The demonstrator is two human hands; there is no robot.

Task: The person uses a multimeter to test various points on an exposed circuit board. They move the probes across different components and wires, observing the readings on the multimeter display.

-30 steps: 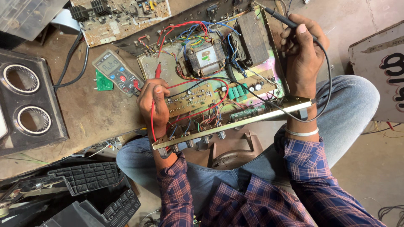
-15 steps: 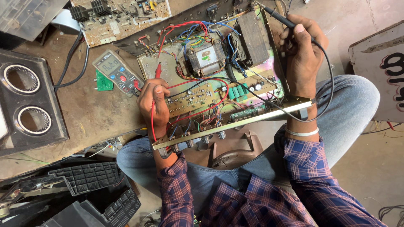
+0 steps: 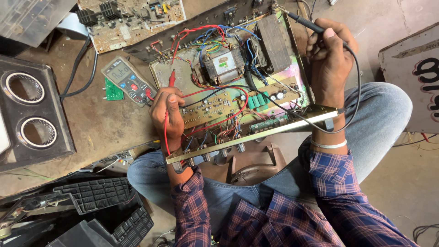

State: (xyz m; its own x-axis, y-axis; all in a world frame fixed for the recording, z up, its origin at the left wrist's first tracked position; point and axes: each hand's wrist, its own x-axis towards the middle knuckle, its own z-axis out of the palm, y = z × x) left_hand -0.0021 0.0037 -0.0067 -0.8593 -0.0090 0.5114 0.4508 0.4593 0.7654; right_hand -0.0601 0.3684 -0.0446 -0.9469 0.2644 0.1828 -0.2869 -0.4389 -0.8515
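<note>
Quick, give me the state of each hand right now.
Left hand: closed on the red probe, its tip on the open amplifier chassis.
Right hand: closed on the black probe, near the chassis's far corner.

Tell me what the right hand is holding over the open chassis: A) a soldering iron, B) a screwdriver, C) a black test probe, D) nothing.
C: the right hand pinches a black test probe in its fingers, the probe's black lead trailing back across the open chassis, while the left hand holds the red probe.
</note>
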